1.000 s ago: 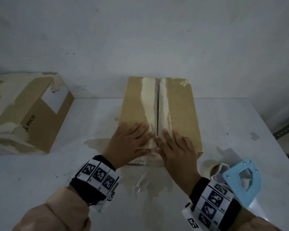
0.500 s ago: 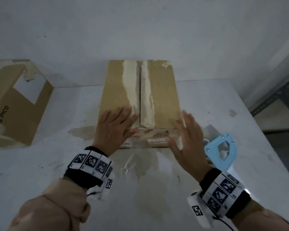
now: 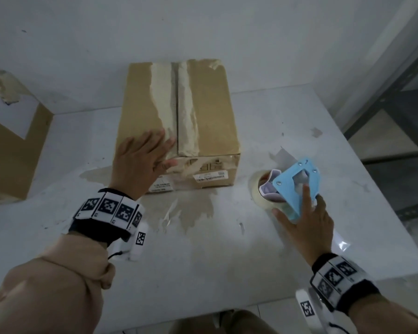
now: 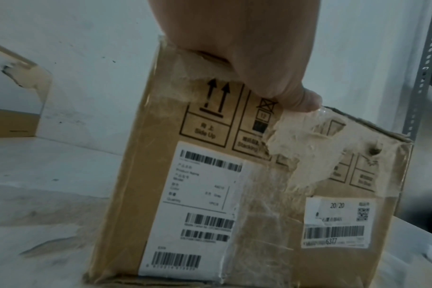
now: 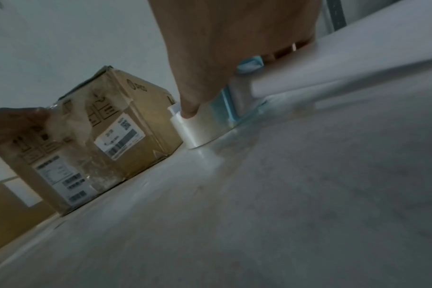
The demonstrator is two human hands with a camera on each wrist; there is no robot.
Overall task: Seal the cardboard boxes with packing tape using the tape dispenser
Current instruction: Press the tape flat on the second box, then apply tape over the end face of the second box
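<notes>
Standing at the far left of the white table [image 3: 227, 261] is a second cardboard box [image 3: 7, 150]; the left hand [image 3: 138, 165] is resting flat, fingers straight, on the near corner of the middle cardboard box [image 3: 210, 116], thumb lying over its front edge; just to its right, the right hand [image 3: 304, 220] is closing its fingers and thumb around the blue tape dispenser [image 3: 297, 186], which is sitting on the table with its clear tape roll [image 5: 200, 128]

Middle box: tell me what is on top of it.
On the middle box the left hand lies flat at the near left corner, thumb over the front edge. Torn pale strips flank the centre seam. The cardboard under the palm is covered.
</notes>
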